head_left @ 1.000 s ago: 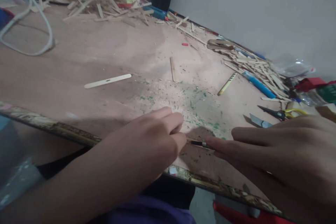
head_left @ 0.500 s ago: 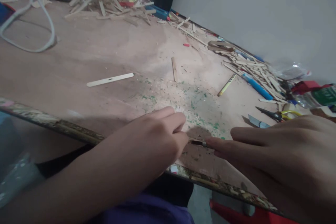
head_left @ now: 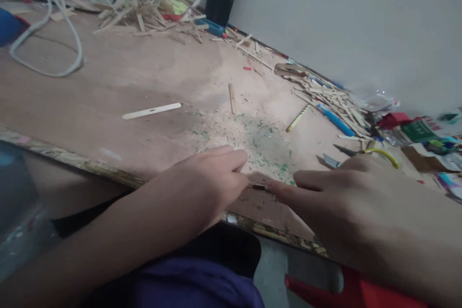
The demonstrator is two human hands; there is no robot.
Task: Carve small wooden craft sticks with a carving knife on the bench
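Observation:
My left hand [head_left: 212,178] is closed low over the near part of the table, its fingertips pinched on something they hide. Opposite it, my right hand [head_left: 325,197] grips a thin craft knife [head_left: 258,187]; only its dark blade end shows, pointing at my left fingertips. Green and dark shavings [head_left: 258,139] are scattered on the table just beyond both hands. A pale popsicle stick [head_left: 151,111] with a small dark slot in its middle lies to the left. Farther off is a shorter wooden stick piece [head_left: 231,98].
Scissors with yellow handles [head_left: 382,154] and a grey blade [head_left: 330,160] lie by my right hand. Beyond are a striped yellow stick [head_left: 298,118], a blue pen-like tool [head_left: 335,120] and piled sticks [head_left: 335,96]. A larger stick heap [head_left: 140,9] and white cable [head_left: 77,53] sit far left.
The view has shifted slightly, so the right-hand items appear farther left. Both hands keep their grips close together, and the dark blade end still shows between them.

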